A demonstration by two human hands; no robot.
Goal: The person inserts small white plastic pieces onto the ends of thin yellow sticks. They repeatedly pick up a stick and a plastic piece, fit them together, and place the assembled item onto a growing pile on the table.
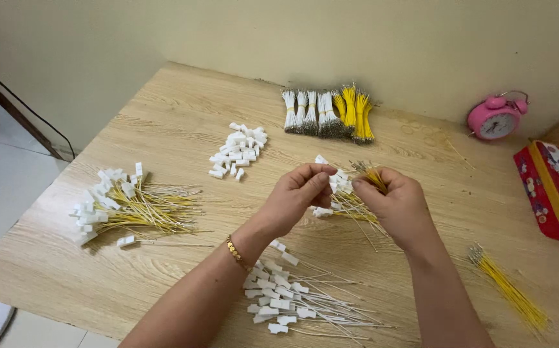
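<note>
The wooden surface (163, 129) carries heaps of finished leads. Above its middle, the right hand (398, 206) is clamped on a bunch of yellow wires (375, 177), stripped tips pointing up and away. The left hand (295, 196) pinches a white connector (334, 180); aligning one tip squarely with its socket seems wise.
</note>
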